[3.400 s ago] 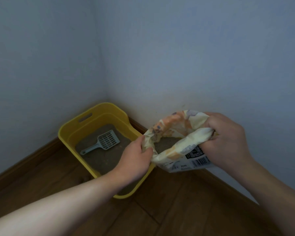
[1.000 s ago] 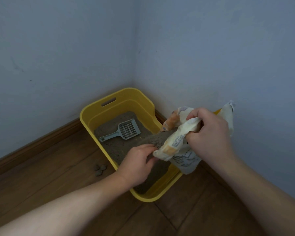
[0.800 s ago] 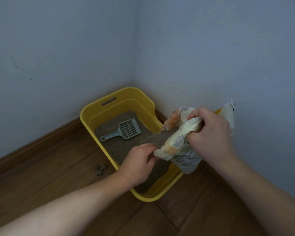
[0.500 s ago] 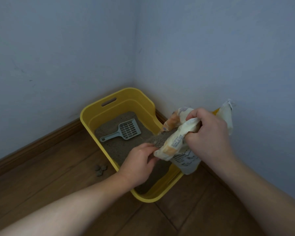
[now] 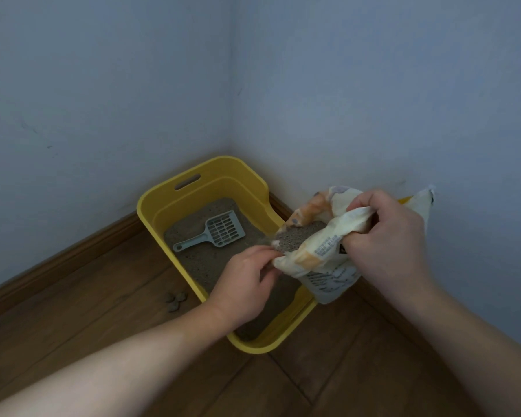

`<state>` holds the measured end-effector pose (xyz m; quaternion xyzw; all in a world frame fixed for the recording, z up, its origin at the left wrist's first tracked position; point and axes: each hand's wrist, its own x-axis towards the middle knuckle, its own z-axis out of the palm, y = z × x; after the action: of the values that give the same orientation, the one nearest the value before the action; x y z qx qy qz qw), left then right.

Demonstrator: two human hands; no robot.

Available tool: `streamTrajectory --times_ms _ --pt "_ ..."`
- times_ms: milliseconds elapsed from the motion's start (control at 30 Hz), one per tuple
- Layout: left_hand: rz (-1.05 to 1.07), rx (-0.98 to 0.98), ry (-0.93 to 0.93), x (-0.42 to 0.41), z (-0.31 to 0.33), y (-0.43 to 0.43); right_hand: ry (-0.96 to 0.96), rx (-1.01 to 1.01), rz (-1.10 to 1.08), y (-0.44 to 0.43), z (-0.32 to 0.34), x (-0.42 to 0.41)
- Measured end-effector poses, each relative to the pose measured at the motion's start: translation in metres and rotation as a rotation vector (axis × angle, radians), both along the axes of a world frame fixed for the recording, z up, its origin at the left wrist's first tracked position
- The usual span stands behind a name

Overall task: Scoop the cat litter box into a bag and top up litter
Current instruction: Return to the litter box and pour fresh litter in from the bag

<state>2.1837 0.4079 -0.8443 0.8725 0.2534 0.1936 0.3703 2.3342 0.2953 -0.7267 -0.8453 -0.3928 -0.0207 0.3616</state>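
One yellow litter box (image 5: pixel 238 173) in the corner. Inside it, one slotted grey scoop (image 5: pixel 220 231). Over its right side, one printed litter bag (image 5: pixel 328 254). Two hands at that bag: the left hand (image 5: pixel 247 284) and the right hand (image 5: pixel 388 239). On the floor just left of the box, small grey clumps (image 5: pixel 176 299) — three, as far as can be told.
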Motion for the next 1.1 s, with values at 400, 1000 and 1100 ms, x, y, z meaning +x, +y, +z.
streamTrajectory --times_ms 400,1000,1100 --pt "-0.009 0.031 -0.004 0.007 0.026 -0.019 0.1 0.064 -0.017 -0.04 0.016 0.015" --pt "-0.134 -0.066 0.014 0.021 0.05 -0.049 0.061 0.113 -0.06 -0.096 0.017 0.04" --pt "-0.149 -0.07 0.018 0.024 0.053 -0.055 0.063 0.123 -0.074 -0.107 0.015 0.043"
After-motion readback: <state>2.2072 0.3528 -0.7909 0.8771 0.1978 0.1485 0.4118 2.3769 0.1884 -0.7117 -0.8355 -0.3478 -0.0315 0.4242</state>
